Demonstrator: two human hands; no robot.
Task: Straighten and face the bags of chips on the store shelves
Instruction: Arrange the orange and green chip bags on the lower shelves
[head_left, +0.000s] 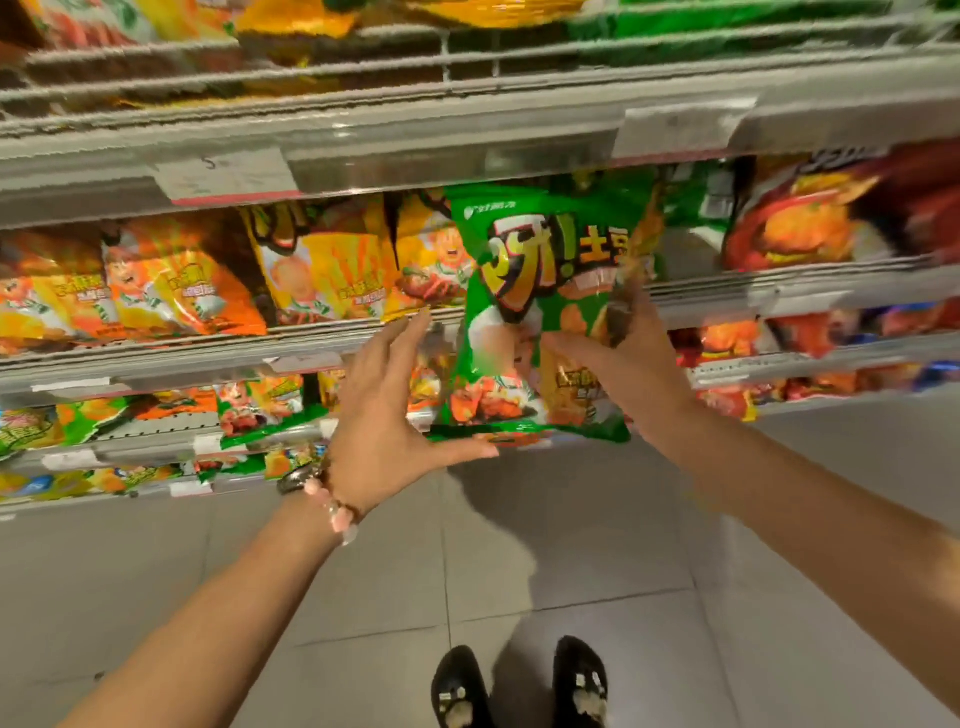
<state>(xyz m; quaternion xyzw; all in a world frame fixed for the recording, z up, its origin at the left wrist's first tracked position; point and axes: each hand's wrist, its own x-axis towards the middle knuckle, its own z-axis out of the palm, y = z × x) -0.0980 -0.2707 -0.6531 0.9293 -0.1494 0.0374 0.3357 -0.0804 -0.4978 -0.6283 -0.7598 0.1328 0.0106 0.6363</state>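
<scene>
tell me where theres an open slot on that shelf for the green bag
One bare gap shows behind the green bag, between it and the red bags, right of the right hand. Left of the left hand, the yellow and orange bags sit packed edge to edge.

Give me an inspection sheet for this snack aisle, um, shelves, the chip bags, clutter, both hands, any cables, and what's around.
Surface: wire-fronted shelf tiers with price-tag rails; image blurred.
Job's things: green chip bag held out in front of the shelves, upright, printed front toward the camera. Orange and yellow bags sit to its left on the shelf, red bags to its right, several leaning.
Clutter: nothing seen.
Grippers: right hand grips the green bag's right side, thumb across its front; left hand is open, thumb touching the bag's bottom edge, beaded bracelet on the wrist.
Cables: nothing seen.
Surroundings: grey tiled floor; black shoes below.
</scene>
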